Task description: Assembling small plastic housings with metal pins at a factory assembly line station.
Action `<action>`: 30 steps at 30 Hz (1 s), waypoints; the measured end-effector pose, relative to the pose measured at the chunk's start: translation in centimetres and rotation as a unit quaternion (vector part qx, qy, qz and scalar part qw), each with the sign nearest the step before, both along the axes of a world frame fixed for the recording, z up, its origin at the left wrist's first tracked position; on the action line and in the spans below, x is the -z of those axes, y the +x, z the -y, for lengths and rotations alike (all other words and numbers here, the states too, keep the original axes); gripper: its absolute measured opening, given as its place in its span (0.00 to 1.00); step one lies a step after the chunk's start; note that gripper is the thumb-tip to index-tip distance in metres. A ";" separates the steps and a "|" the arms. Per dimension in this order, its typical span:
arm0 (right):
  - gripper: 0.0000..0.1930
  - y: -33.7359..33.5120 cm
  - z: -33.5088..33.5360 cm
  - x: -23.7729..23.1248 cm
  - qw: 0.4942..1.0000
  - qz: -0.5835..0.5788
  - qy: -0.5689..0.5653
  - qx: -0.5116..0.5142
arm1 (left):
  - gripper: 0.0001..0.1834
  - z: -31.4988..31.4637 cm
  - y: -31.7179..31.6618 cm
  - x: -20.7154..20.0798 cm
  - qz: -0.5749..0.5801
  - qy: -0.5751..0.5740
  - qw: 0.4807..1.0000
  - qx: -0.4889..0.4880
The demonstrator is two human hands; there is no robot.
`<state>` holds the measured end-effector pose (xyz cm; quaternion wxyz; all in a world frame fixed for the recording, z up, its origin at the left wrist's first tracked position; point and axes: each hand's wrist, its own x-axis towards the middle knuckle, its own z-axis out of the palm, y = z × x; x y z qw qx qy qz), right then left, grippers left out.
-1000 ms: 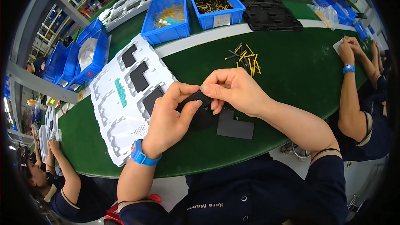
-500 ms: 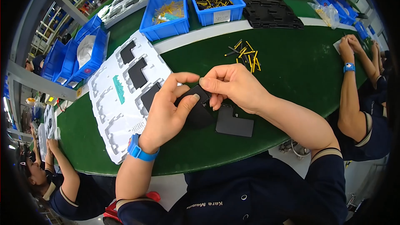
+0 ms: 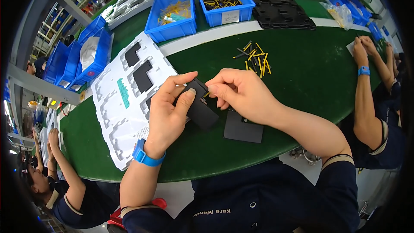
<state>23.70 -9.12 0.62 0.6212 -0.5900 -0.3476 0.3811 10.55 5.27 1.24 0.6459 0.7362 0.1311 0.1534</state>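
- Left hand [image 3: 168,114] firmly gripping the black piece [image 3: 203,113], just right of the white tray [image 3: 140,100]!
- Right hand [image 3: 246,92] pinching a yellow strip [image 3: 206,95] at the piece's edge.
- Printed label [image 3: 143,131] on the tray; labelled blue bin [image 3: 214,19] beyond it.

We see a green counter [image 3: 308,71] stretching across the room, a grey metal frame [image 3: 43,86] at left, a storage rack [image 3: 51,29] far left, and pale floor [image 3: 179,195] below the counter's near edge.
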 end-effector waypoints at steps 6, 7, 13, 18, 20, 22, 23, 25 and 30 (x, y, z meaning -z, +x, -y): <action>0.05 -0.4 0.1 0.8 0.936 0.332 0.092 0.072 | 0.17 0.2 0.2 -0.1 0.012 0.000 1.000 -0.022; 0.05 -0.1 0.0 0.7 0.935 0.337 0.096 0.064 | 0.17 -0.1 0.2 -0.1 0.011 0.009 1.000 -0.017; 0.09 0.7 0.1 -0.6 0.998 0.063 -0.010 0.007 | 0.17 0.2 0.0 -0.5 -0.008 0.046 0.999 -0.003; 0.09 0.5 -0.1 0.0 1.000 -0.008 -0.026 -0.007 | 0.17 0.6 0.0 -0.6 -0.008 0.074 0.997 -0.011; 0.09 0.5 -0.2 0.1 0.999 -0.045 -0.015 -0.013 | 0.17 0.7 -0.1 -0.6 -0.005 0.079 0.997 -0.018; 0.09 0.4 -0.2 0.0 0.996 -0.086 -0.022 -0.019 | 0.17 0.7 -0.1 -0.7 -0.004 0.099 0.995 -0.013; 0.09 0.4 -0.2 0.1 0.996 -0.085 -0.022 -0.019 | 0.17 0.6 -0.1 -0.7 -0.004 0.118 0.993 -0.009; 0.09 0.5 -0.1 0.5 0.997 -0.065 -0.005 -0.028 | 0.17 0.7 -0.1 -0.7 0.000 0.118 0.993 -0.003; 0.10 1.0 0.0 -0.4 0.997 -0.072 -0.010 -0.033 | 0.16 0.6 -0.2 -0.7 0.019 0.132 0.991 0.004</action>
